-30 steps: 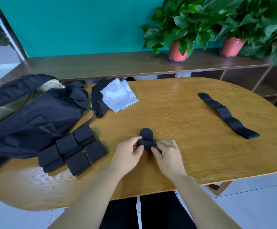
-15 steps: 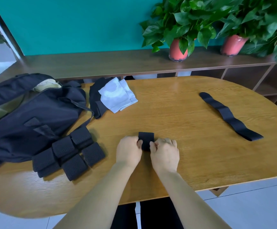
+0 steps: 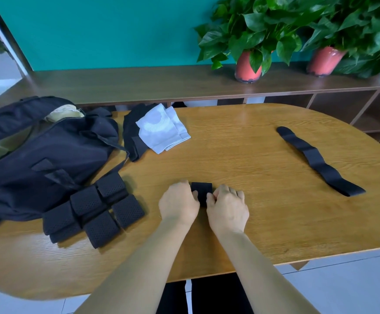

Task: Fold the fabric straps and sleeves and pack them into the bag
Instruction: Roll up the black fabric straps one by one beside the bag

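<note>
A small black strap (image 3: 201,191), folded into a compact block, lies on the wooden table (image 3: 241,155) in front of me. My left hand (image 3: 178,203) grips its left side and my right hand (image 3: 227,206) grips its right side, fingers curled over it. Several folded black perforated straps (image 3: 93,208) lie stacked beside the black bag (image 3: 41,159) at the left. A long black strap (image 3: 318,160) lies unfolded at the right. White sleeves (image 3: 163,128) rest on a black sleeve (image 3: 131,134) near the bag.
A low wooden shelf (image 3: 161,85) runs behind the table, carrying two potted plants in red pots (image 3: 247,66). The bag's top is open, showing a beige lining (image 3: 64,111). The table's front edge curves just below my forearms.
The strap's rounded end that stuck out beyond my fingers has been folded over. The strap is now a squared block between both hands, which have closed in on it.
</note>
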